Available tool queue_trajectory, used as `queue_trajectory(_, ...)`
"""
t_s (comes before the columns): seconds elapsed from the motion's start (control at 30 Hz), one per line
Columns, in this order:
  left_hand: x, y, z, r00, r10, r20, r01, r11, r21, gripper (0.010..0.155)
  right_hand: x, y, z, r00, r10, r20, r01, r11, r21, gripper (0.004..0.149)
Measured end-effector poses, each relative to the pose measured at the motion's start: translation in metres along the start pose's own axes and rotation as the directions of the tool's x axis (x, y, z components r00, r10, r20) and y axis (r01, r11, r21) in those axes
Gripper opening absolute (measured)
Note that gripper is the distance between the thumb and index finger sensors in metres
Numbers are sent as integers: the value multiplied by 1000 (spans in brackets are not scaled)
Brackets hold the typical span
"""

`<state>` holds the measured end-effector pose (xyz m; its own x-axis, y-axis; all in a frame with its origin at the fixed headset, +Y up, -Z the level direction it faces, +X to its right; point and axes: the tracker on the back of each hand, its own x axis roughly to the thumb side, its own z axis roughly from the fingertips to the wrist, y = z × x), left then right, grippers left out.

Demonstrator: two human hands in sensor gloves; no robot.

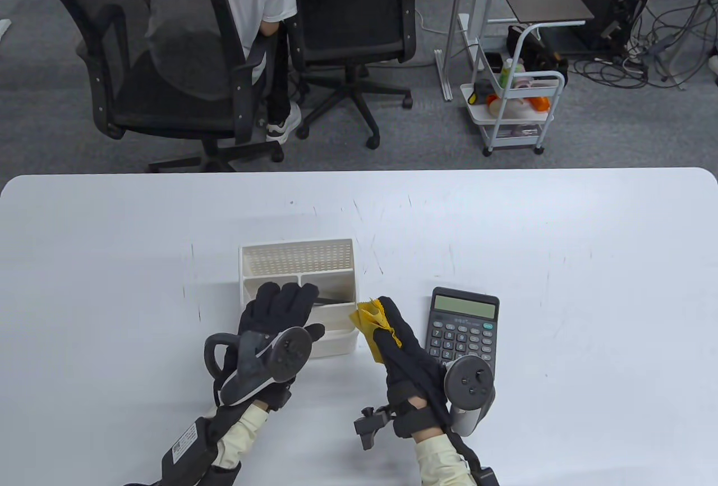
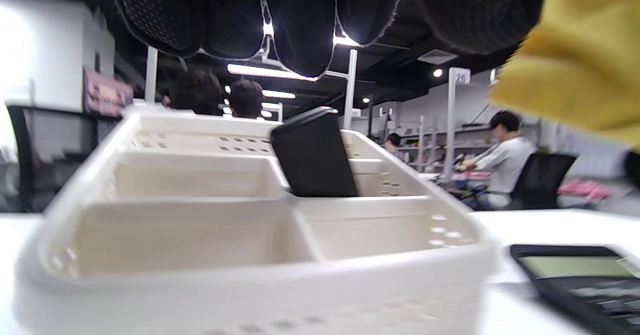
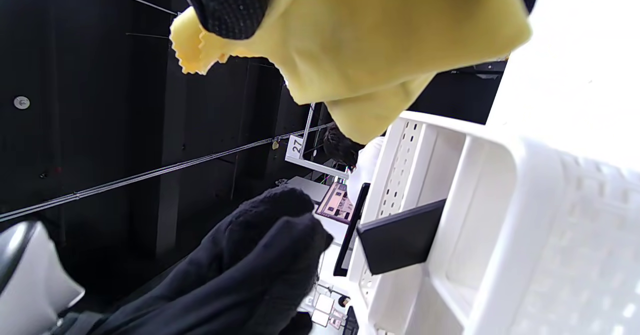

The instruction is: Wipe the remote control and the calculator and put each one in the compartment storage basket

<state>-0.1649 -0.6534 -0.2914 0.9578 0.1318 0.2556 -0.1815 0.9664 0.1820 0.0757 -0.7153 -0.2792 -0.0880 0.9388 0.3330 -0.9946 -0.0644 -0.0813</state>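
The remote control leans in a back part of the basket, near the counter's front edge, and could tip. The left hand hovers open, empty. The right hand pinches the yellow cloth. The calculator beside it waits unwiped and might get skipped.

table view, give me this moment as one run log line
remote in basket | calculator on table | right hand holds cloth | left hand open
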Motion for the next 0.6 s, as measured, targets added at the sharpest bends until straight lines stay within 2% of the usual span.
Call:
queue_trajectory(0.1, -2, -3, 2, 992, 124, 15, -122, 989, -89, 70, 1, 2, 1, 999, -53, 0, 53, 998, 15, 52)
queue_trajectory(0.17, -2, -9, 2, 967, 255, 21, -249, 957, -146, 70, 3, 4, 2, 996, -86, 11, 85, 996, 25, 53)
queue_trajectory(0.3, 0, -16, 2, 914, 405, 28, -395, 903, -167, 66, 8, 8, 3, 996, -67, 51, 65, 997, 37, 55)
queue_trajectory(0.4, 3, -18, 4, 885, 464, 27, -457, 879, -135, 59, 10, 12, 4, 995, -79, 65, 75, 995, 66, 55)
queue_trajectory(0.6, 2, -23, 4, 846, 534, -2, -529, 838, -134, 64, 12, 22, 6, 990, -108, 94, 95, 986, 138, 55)
